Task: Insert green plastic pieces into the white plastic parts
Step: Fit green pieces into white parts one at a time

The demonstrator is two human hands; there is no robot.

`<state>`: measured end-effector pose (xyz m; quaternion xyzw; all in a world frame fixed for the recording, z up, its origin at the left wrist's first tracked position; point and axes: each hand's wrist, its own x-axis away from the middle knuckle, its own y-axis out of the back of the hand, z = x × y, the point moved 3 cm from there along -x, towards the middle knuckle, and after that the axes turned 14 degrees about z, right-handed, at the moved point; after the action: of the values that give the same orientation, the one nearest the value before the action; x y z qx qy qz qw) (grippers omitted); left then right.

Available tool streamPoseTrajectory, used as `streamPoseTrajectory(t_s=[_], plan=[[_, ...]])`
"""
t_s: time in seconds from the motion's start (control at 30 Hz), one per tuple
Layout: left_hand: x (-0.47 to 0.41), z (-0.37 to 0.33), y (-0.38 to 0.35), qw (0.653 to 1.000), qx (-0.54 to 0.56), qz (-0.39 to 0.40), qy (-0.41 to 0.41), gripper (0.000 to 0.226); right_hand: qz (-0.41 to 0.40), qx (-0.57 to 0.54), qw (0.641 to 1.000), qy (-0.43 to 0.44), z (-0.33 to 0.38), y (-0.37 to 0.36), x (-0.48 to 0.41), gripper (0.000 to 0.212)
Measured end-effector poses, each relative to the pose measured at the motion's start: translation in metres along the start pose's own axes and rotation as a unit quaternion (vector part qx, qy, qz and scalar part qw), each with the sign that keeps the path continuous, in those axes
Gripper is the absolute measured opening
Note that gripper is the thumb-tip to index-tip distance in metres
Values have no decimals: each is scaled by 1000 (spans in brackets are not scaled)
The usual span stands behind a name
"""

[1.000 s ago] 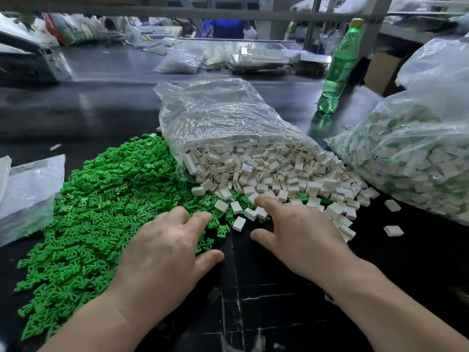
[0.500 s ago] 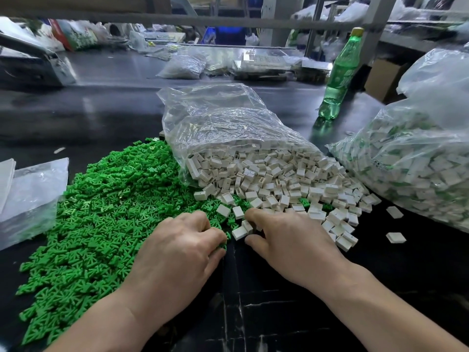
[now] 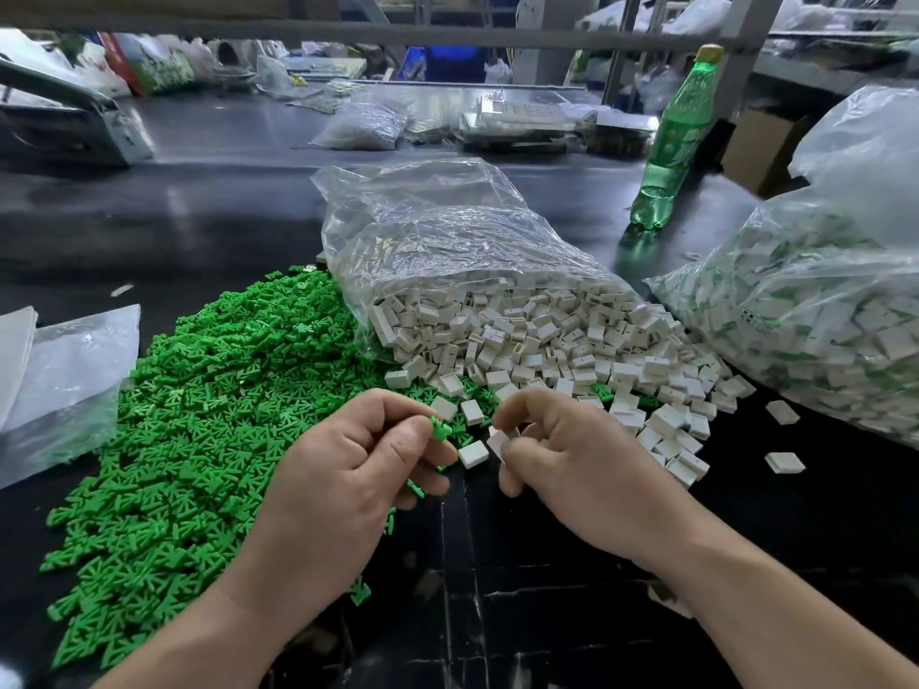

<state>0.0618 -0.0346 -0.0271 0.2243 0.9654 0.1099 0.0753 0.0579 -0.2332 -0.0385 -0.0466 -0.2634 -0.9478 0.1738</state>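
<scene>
The left hand [image 3: 348, 469] pinches a green piece [image 3: 440, 429]; the right hand [image 3: 582, 469] pinches a white part [image 3: 499, 442]. I judge both light, stiff and slick; hold them by the edges

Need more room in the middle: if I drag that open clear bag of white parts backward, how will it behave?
The clear bag looks thin and crumpled, so probably floppy: its film would likely stretch before the load moves. Its mouth lies open with white parts spilled out, so more may slide out. Packed so, it's probably heavy.
</scene>
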Motion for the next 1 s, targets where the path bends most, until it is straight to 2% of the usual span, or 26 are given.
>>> streamPoseTrajectory(t_s=[0.13, 0.27, 0.37, 0.63, 0.7, 0.77, 0.9, 1.0], plan=[[-3, 3, -3, 986, 166, 25, 18, 16, 38, -187, 982, -1, 1, -6, -2, 33], [-6, 10, -5, 965, 257, 16, 52, 25, 62, -345, 936, -6, 6, -8, -2, 19], [-7, 15, -3, 967, 248, 14, 57, 30, 82, -382, 920, 16, 10, -10, 2, 5], [-2, 9, -3, 973, 228, 45, 9, 18, 117, -415, 901, 51, 18, -14, 8, 7], [-1, 5, -4, 972, 230, 50, 1, 25, 125, -443, 887, 50, 19, -16, 9, 11], [0, 3, -6, 971, 234, 56, -1, 30, 146, -481, 862, 60, 21, -18, 8, 6], [1, -1, -9, 975, 217, 54, -8, 22, 174, -550, 815, 61, 21, -20, 7, 11], [1, -3, -11, 980, 194, 38, -16, 16, 184, -551, 812, 60, 22, -22, 7, 10]])
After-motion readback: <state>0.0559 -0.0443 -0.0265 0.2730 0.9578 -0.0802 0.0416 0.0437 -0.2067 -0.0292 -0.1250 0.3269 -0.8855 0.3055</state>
